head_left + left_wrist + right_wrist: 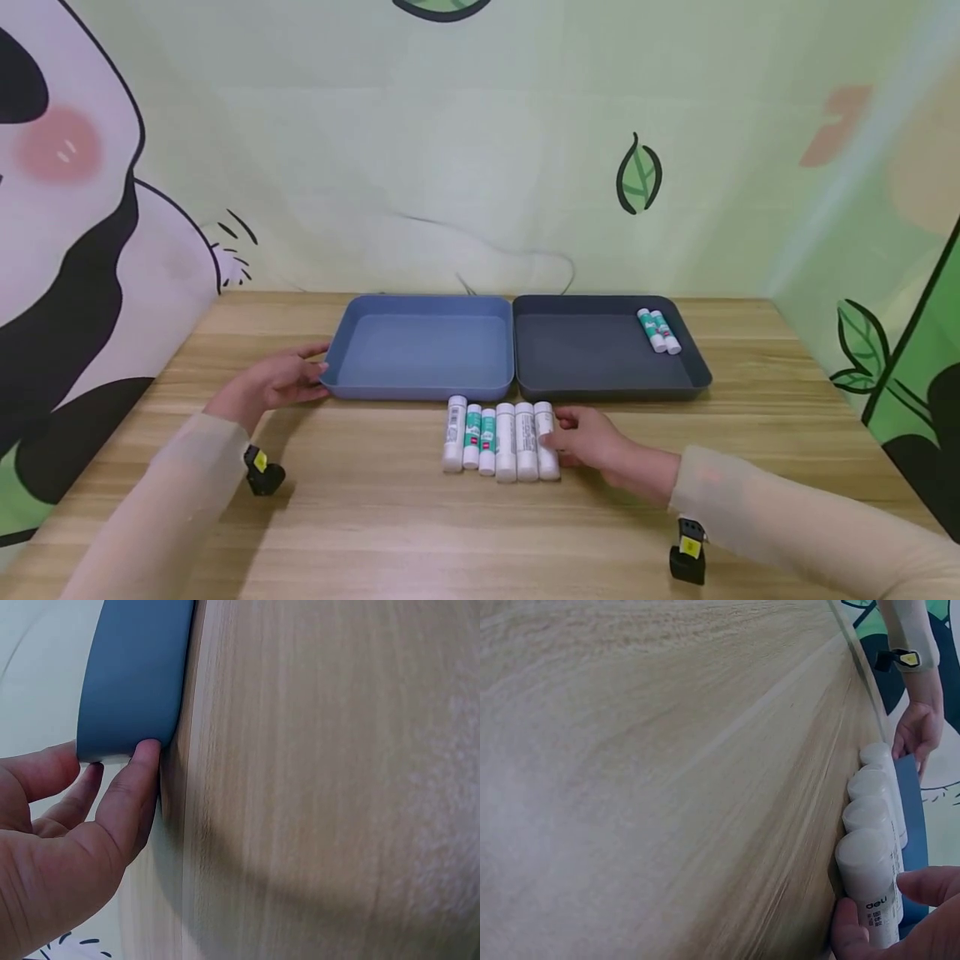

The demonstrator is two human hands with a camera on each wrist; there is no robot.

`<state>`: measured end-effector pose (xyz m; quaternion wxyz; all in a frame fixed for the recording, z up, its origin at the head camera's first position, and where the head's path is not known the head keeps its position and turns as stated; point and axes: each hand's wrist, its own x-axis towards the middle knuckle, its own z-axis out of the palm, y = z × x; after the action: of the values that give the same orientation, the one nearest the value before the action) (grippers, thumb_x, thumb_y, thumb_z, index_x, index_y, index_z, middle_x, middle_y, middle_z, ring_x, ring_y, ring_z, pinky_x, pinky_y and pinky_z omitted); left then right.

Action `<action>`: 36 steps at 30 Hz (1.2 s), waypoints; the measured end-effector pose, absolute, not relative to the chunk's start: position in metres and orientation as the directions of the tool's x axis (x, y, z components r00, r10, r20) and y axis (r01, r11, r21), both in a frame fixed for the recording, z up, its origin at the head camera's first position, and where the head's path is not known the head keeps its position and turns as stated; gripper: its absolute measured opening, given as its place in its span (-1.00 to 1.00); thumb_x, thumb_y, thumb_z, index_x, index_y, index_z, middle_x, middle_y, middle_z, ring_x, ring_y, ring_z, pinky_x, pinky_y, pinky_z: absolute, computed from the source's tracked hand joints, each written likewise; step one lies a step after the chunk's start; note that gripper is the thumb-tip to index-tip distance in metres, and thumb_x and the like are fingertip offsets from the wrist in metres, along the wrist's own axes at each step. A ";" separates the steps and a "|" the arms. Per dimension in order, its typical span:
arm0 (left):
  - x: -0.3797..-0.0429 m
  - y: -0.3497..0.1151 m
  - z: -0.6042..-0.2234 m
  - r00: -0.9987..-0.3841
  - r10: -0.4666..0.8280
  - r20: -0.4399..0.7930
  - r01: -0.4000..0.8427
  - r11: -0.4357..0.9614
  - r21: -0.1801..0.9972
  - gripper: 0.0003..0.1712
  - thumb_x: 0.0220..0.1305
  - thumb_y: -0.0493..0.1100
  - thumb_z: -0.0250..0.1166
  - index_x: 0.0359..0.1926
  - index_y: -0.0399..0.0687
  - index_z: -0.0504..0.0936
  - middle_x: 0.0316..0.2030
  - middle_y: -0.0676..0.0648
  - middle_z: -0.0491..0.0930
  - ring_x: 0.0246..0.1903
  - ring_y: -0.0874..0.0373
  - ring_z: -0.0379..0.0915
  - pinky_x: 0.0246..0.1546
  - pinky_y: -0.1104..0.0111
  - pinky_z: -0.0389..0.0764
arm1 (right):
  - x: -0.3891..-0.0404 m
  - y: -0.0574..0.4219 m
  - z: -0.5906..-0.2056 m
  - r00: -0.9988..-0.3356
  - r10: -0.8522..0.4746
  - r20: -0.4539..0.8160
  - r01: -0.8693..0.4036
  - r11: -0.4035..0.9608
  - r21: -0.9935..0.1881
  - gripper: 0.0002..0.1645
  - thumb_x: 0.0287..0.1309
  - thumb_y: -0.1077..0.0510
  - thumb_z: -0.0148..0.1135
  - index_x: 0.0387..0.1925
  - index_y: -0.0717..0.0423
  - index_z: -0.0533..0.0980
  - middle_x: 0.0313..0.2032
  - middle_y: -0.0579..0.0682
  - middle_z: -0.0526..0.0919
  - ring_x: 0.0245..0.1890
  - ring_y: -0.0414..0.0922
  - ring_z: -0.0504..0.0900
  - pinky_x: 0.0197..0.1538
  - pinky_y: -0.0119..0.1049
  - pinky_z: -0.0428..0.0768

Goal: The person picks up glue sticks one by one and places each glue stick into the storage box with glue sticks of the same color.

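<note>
On the wooden table (375,517), several glue sticks lie side by side in a row, large white ones and two small teal-and-white ones (472,437). My right hand (592,442) pinches the rightmost large white glue stick (549,467) between thumb and fingers; its "deli" label shows in the right wrist view. My left hand (285,382) touches the left end of the blue tray (420,393) with its fingertips. In the left wrist view its fingers (124,799) are against the tray's corner (135,682).
A dark grey tray (600,392) sits against the blue tray's right side. Two small teal-and-white glue sticks (658,331) lie in its right end. Behind the trays rises a printed wall (480,167). Black wrist cameras hang below both sleeves.
</note>
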<state>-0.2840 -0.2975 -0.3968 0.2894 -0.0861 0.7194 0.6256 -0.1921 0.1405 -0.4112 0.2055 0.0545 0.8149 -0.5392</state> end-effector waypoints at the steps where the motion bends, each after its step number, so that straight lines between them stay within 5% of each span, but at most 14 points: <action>1: -0.284 -0.298 -0.397 -0.817 0.240 -0.525 -0.486 0.203 0.850 -0.16 0.60 -0.29 -0.06 0.65 -0.05 -0.35 0.08 -0.09 0.25 -0.13 0.31 0.44 -0.03 0.43 0.67 | -0.192 0.140 -0.411 -0.910 -0.131 -0.394 0.311 0.414 -0.855 -0.23 0.24 0.31 0.27 0.41 0.53 0.25 0.26 0.36 0.43 0.02 -0.01 0.59 -0.08 -0.21 0.76; 23: -0.283 -0.296 -0.394 -0.818 0.242 -0.522 -0.484 0.200 0.852 -0.17 0.60 -0.29 -0.08 0.64 -0.07 -0.35 -0.14 0.01 0.32 -0.17 0.32 0.44 -0.05 0.44 0.68 | -0.195 0.134 -0.403 -0.898 -0.138 -0.417 0.318 0.450 -0.835 -0.23 0.23 0.38 0.23 0.42 0.54 0.21 0.31 0.41 0.42 0.08 0.03 0.61 -0.05 -0.15 0.77; 36: -0.283 -0.295 -0.393 -0.813 0.232 -0.534 -0.488 0.228 0.843 -0.17 0.60 -0.30 -0.09 0.65 -0.05 -0.36 0.15 -0.14 0.19 -0.04 0.24 0.37 -0.01 0.44 0.66 | -0.197 0.132 -0.398 -0.872 -0.156 -0.464 0.359 0.441 -0.822 -0.19 0.21 0.39 0.16 0.44 0.56 0.13 0.31 0.44 0.42 0.05 0.00 0.61 0.05 -0.02 0.75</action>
<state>-0.2829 -0.2947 -0.3931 0.2926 -0.0880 0.7270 0.6149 -0.1966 0.1319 -0.3981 0.2453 0.0626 0.8127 -0.5248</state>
